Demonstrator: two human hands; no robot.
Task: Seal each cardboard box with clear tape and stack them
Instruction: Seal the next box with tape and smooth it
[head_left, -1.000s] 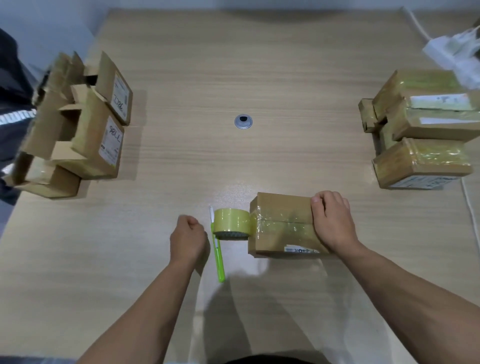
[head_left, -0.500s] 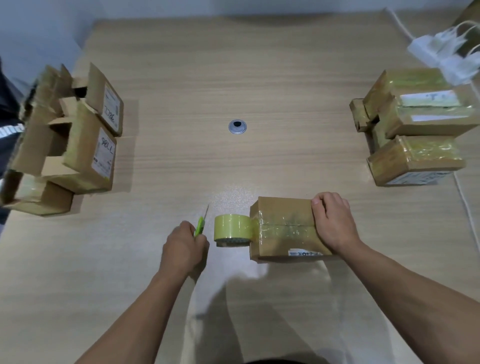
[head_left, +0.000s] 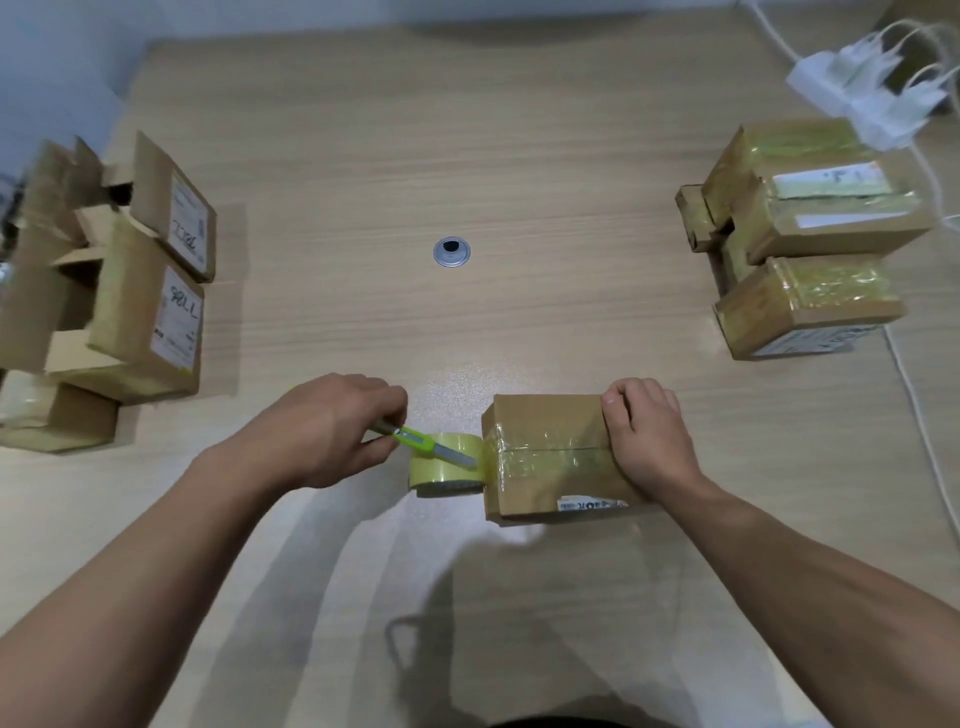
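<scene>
The pale wooden surface (head_left: 519, 156) carries everything. Near its front edge lies a brown cardboard box (head_left: 545, 457), a band of clear tape running along its top seam. Far to the left of that box sits a heap of open-flapped cardboard boxes (head_left: 130, 312); far to its right, a stack of taped boxes (head_left: 805, 234). The right hand (head_left: 649, 436) clasps the box's right end, fingers curled over it. The left hand (head_left: 322, 431), left of the box, grips a green utility knife (head_left: 415, 439). A yellowish tape roll (head_left: 436, 470) stands against the box's left end, the blade tip laid across it. Beyond the box, a small metal grommet (head_left: 452, 252).
</scene>
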